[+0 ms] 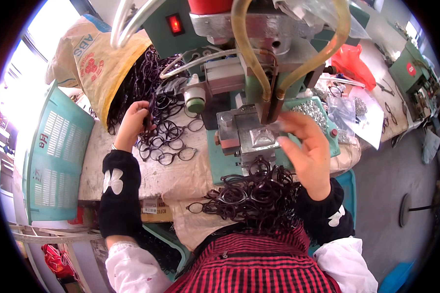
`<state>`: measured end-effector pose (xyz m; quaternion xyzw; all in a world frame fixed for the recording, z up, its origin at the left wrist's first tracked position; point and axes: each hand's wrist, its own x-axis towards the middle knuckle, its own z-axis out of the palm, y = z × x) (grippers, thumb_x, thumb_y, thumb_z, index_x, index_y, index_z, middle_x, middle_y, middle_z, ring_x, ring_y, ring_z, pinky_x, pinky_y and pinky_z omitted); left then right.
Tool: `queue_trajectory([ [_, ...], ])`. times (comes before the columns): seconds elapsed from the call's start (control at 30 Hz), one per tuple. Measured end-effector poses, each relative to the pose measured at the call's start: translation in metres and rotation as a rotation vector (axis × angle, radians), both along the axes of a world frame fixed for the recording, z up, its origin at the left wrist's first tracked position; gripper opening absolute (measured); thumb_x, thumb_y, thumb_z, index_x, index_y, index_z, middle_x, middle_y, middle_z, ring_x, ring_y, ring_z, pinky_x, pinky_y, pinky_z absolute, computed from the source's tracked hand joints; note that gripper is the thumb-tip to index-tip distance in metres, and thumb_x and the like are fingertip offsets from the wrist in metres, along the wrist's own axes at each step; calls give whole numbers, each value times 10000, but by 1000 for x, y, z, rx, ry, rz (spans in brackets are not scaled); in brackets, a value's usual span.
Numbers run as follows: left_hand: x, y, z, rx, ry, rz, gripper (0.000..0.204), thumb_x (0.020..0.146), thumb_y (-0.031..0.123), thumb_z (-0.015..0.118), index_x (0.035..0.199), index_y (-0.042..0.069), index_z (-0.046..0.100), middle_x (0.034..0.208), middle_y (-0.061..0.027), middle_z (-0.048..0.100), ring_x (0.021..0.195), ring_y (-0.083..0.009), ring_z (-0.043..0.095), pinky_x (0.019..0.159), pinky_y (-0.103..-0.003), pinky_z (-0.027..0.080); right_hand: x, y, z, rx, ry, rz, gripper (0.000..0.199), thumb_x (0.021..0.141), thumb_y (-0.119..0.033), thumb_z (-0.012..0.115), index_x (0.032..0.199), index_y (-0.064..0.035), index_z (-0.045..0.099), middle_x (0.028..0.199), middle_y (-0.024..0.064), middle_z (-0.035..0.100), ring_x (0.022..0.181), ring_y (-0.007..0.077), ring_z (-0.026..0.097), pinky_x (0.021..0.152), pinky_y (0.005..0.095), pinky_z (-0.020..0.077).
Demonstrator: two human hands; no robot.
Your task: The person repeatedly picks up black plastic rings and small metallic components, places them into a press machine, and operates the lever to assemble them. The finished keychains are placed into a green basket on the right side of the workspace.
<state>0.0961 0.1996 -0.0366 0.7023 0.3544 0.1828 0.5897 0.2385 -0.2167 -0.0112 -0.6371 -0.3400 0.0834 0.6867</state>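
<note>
My left hand (134, 122) is closed on a dark eyeglass frame (147, 122) at the edge of a loose heap of such frames (168, 139) on the table. My right hand (308, 154) is beside the machine's metal fixture block (259, 139), thumb and fingers apart. Its fingertips are smeared by motion, and no object shows between them. Just above the block, copper-coloured electrodes (270, 110) point down, fed by yellowish hoses (252, 44). In front of the fixture, a dense pile of dark purple-black eyeglass frames (254, 195) lies against my checked apron (254, 259).
An open woven sack (90, 63) spills more frames at the back left. A green plastic basket (58, 156) stands at the left edge. Right of the machine, a green tray (310, 115) holds small metal parts, near a red plastic bag (352, 63). A red switch (175, 24) is lit.
</note>
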Motion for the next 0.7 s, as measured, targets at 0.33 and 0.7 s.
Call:
queue_trajectory([
  [0.33, -21, -79, 18, 175, -304, 92, 131, 1044, 152, 569, 1027, 27, 533, 957, -138, 706, 823, -235, 729, 731, -350, 619, 39, -87, -84, -762, -667, -637, 217, 821, -80, 753, 1028, -34, 710, 947, 125, 687, 965, 328, 631, 878, 420, 496],
  [0.7, 19, -259, 23, 1359, -872, -636, 284, 779, 49, 803, 927, -15, 568, 1142, -192, 723, 955, -325, 736, 832, -440, 644, 80, -36, -66, -495, -629, -652, 66, 792, -102, 761, 822, -67, 714, 843, 92, 709, 869, 310, 648, 786, 409, 499],
])
